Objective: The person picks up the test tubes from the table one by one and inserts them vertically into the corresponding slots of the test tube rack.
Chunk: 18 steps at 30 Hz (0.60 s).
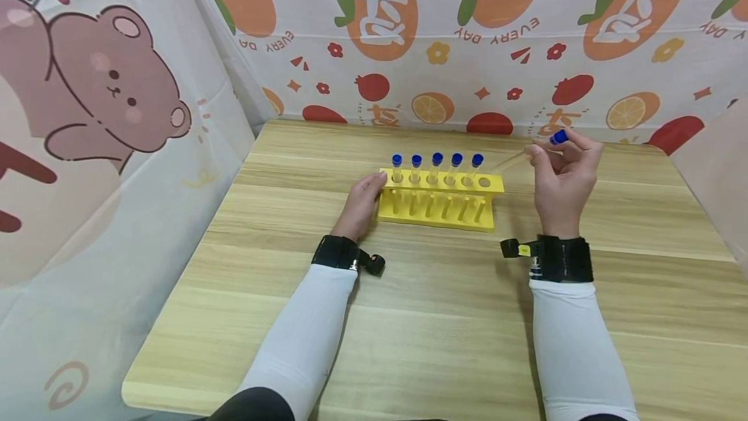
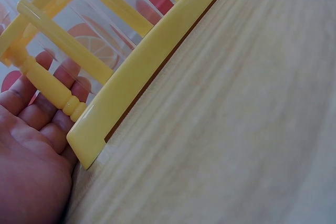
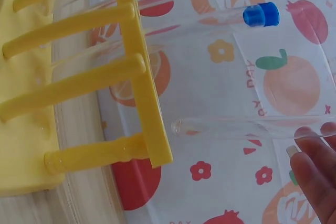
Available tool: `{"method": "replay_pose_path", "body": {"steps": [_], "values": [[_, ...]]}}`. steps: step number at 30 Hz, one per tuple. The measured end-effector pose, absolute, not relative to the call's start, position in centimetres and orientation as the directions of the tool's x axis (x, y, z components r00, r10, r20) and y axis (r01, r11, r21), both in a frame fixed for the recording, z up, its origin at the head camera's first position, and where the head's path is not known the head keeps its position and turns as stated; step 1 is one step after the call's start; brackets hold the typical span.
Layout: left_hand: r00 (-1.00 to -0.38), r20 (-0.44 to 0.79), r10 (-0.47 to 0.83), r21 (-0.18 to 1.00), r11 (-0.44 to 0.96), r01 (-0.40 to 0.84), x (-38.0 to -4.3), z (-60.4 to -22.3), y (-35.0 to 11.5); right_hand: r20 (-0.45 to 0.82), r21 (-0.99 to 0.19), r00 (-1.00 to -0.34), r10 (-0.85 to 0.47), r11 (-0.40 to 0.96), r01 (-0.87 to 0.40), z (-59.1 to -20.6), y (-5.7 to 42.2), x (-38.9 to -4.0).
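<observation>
A yellow test tube rack (image 1: 435,219) stands on the table, with several blue-capped test tubes (image 1: 437,160) upright in its holes. At its left end, my left hand (image 1: 359,206) holds the rack; in the left wrist view its fingers (image 2: 39,114) curl behind the end post. My right hand (image 1: 565,180) is raised to the right of the rack and pinches a clear test tube (image 3: 226,127) with a blue cap (image 1: 559,137). This tube slants, its rounded bottom pointing left and down towards the rack's bare rightmost hole (image 1: 484,182), apart from it.
The wooden table (image 1: 438,330) extends around the rack, its left edge slanting towards the front. Behind it hangs a fruit-printed cloth (image 1: 444,93). Another cloth with a bear print (image 1: 117,83) covers the left side. Black wrist straps with small cameras are on both arms.
</observation>
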<state>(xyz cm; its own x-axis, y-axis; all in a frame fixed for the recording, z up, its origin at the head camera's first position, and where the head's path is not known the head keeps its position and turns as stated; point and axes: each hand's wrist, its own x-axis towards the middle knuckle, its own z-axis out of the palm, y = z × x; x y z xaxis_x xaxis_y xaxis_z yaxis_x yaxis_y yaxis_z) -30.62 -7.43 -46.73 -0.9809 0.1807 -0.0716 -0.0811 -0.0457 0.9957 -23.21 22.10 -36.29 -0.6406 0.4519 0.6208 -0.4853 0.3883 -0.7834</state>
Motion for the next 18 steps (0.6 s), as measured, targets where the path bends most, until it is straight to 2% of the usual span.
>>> {"method": "replay_pose_path", "body": {"steps": [4, 11, 18], "values": [[-0.981, -0.068, 0.184, 0.996, -0.050, -0.079, -30.7, -46.8, -7.4, 0.620, -0.784, -0.661, 0.423, 0.360, -0.505, -36.3, 21.8, -23.2], [-0.981, -0.065, 0.183, 0.996, -0.051, -0.075, -30.7, -46.8, -7.5, 0.642, -0.759, -0.676, 0.361, 0.423, -0.495, -37.7, 22.0, -24.0], [-0.982, -0.059, 0.180, 0.996, -0.051, -0.069, -30.7, -46.9, -7.4, 0.596, -0.776, -0.744, 0.304, 0.458, -0.434, -38.5, 21.8, -24.2]]}}
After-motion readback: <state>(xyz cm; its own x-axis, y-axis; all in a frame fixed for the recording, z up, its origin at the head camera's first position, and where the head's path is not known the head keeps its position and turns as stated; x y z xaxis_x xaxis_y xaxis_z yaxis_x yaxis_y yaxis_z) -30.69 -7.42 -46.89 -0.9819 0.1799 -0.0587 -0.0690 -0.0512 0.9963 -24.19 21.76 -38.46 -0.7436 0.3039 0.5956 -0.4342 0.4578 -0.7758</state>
